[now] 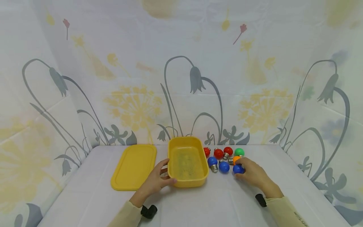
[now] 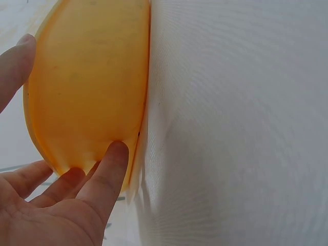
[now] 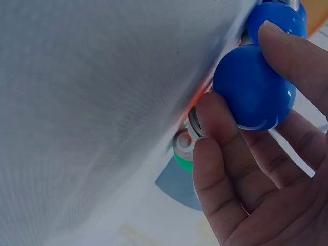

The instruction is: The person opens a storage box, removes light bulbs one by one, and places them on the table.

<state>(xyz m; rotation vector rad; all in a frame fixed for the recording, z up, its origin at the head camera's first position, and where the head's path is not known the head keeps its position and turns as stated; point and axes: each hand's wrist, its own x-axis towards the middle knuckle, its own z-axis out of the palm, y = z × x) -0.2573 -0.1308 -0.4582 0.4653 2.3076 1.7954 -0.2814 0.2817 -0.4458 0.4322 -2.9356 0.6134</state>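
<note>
My left hand (image 1: 157, 179) touches the near left corner of a yellow plastic tub (image 1: 187, 183). In the left wrist view, its spread fingertips rest against the tub's outer wall (image 2: 87, 87), with the thumb at the rim. My right hand (image 1: 253, 173) pinches a blue light bulb (image 3: 253, 87) between thumb and fingers at the near right of a group of bulbs. Just beyond that hand lie an orange bulb (image 1: 236, 160) and a green bulb (image 1: 239, 152). Two more blue bulbs (image 1: 224, 167) lie to its left, with several red bulbs (image 1: 218, 153) behind them.
A flat yellow lid (image 1: 134, 167) lies left of the tub. The bulbs sit close together along the tub's right side. White cloth (image 1: 215, 208) covers the table, and a flower-printed curtain (image 1: 181, 104) rises behind it and at both sides.
</note>
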